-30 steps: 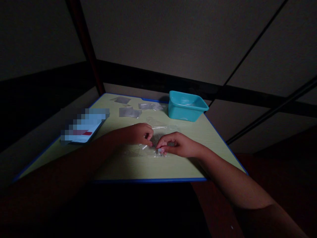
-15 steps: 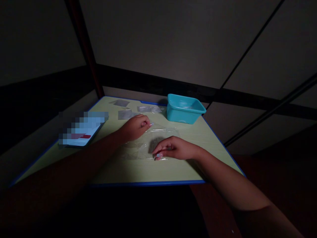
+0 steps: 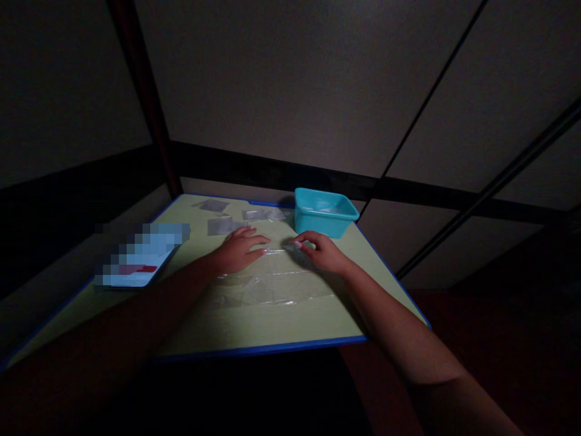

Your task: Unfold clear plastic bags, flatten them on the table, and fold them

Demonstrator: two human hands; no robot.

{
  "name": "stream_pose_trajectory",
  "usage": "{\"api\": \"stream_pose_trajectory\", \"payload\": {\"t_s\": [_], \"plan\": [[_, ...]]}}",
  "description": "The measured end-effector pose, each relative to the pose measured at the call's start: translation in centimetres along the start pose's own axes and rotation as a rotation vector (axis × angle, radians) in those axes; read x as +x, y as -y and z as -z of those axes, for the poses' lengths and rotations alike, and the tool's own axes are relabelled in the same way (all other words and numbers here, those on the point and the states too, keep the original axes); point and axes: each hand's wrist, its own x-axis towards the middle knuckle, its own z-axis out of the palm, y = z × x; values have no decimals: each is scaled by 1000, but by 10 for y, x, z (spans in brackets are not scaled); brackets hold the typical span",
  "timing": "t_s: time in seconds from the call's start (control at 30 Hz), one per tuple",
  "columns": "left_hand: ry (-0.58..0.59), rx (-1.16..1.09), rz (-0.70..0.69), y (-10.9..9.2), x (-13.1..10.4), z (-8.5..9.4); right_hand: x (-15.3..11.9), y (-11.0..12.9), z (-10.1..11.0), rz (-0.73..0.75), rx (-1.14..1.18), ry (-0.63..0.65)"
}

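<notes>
A clear plastic sheet or bag (image 3: 276, 287) lies flat on the pale table (image 3: 318, 327), its edges catching the light. My left hand (image 3: 240, 249) rests at its upper left edge, fingers apart. Across from it, my right hand (image 3: 320, 249) is over the upper right part, with thumb and forefinger pinched together; what is between them is too small to make out. Just beyond my left hand lies a small greyish clear packet (image 3: 220, 226). Another packet (image 3: 261, 215) is farther back, near the middle.
A turquoise bin (image 3: 324, 224) stands at the back right. A further packet (image 3: 213, 206) lies at the back left. At the left edge is a device with a lit, blurred screen (image 3: 145, 257). Walls border the table behind.
My right hand has moved up from the sheet's near edge to its far part. My left hand's fingers have spread from a closed pose. The camera view has shifted slightly.
</notes>
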Motion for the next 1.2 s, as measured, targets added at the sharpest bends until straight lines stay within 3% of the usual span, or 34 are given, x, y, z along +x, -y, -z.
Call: {"api": "stream_pose_trajectory", "payload": {"t_s": [0.2, 0.47, 0.63, 0.83, 1.03, 1.2], "plan": [[140, 58, 93, 1, 2, -3, 4, -25, -7, 34, -100, 33], [127, 30, 69, 3, 4, -8, 2, -25, -8, 163, -121, 189], [68, -47, 51, 6, 5, -9, 1, -24, -8, 132, -196, 211], [-106, -315, -43, 4, 9, -3, 1, -28, -9, 151, -101, 203], [-137, -658, 166, -8, 6, 8, 0, -27, -9, 109, -34, 116], [-165, -756, 194, -15, 4, 14, -1, -27, -9, 101, -38, 94]]}}
